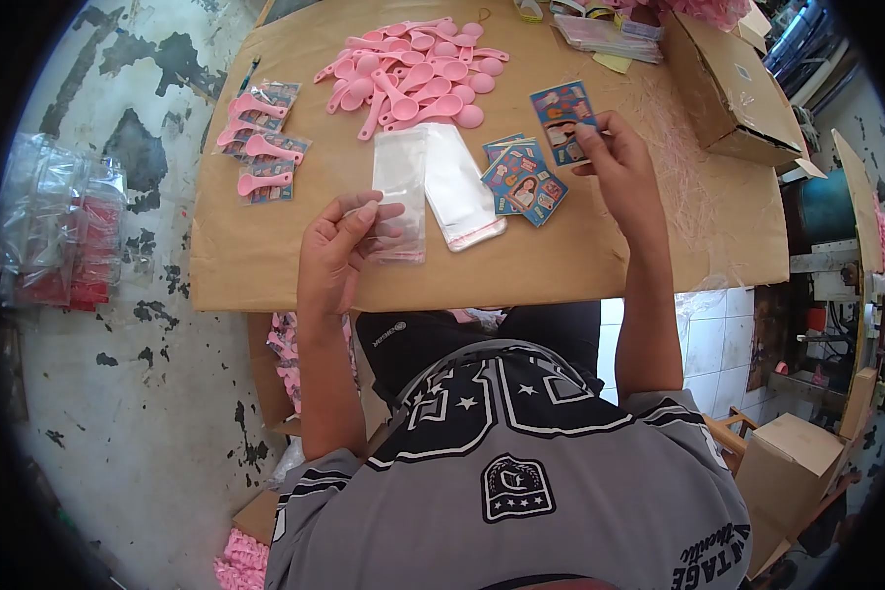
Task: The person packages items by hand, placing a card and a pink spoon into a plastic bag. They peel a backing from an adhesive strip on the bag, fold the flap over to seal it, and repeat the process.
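My left hand [349, 241] pinches a clear plastic bag [400, 182] by its left edge, low over the table. Between the fingers and thumb of my right hand [615, 162] is a blue printed card [560, 108], raised above the table. Just left of that hand lies a loose pile of similar cards [527, 185]. A stack of clear and white plastic bags [459, 192] rests beside the held bag, partly under it. Farther back spreads a heap of pink scoops [413, 74]. On the left, several packed bags [265, 185] each show a pink scoop over a card.
Brown paper covers the table [256, 261]. An open cardboard box [733, 88] stands at the back right, with pink shreds strewn before it. Flat plastic packs [608, 37] lie at the back. Below right is another cardboard box [787, 482]; plastic-wrapped bundles [64, 221] hang or lie at far left.
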The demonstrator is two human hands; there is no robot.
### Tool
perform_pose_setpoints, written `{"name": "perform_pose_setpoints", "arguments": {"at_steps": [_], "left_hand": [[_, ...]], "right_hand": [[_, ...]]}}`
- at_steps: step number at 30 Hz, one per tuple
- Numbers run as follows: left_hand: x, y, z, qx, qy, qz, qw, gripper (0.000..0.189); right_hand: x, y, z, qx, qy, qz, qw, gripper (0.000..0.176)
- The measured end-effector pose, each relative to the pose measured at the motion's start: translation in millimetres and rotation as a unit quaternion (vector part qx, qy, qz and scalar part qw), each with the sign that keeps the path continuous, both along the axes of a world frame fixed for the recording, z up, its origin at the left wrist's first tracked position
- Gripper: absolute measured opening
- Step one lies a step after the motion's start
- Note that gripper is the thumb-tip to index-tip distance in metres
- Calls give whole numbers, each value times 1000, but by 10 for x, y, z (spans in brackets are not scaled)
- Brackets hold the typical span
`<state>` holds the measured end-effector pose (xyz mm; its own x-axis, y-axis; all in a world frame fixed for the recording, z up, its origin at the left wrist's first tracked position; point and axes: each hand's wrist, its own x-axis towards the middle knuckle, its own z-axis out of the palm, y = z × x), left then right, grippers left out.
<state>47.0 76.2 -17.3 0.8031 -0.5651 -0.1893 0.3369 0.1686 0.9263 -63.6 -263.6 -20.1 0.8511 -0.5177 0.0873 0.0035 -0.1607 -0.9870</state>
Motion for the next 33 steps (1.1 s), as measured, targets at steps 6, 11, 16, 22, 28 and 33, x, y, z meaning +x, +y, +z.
{"name": "perform_pose_setpoints", "arguments": {"at_steps": [6,11,16,22,28,33], "left_hand": [[-90,7,-164,-29,25,15,999,21],[-132,-29,-299,-71,39,60,995,21],[-123,-130,-267,-85,32,55,994,27],[-183,-190,-183,-80,23,59,995,30],[-172,-150,-280,-78,21,94,992,30],[-196,-256,-263,-104,26,129,986,30]], "right_hand": [[25,-55,-56,-232,152,-49,960,24],[-50,-225,70,-117,-76,-146,979,26],[-22,-195,-41,16,21,-5,1000,22],[57,-138,-92,-107,128,-44,985,20],[-88,-287,82,-17,-80,-118,990,21],[-157,-194,11,-64,-110,-88,988,24]]}}
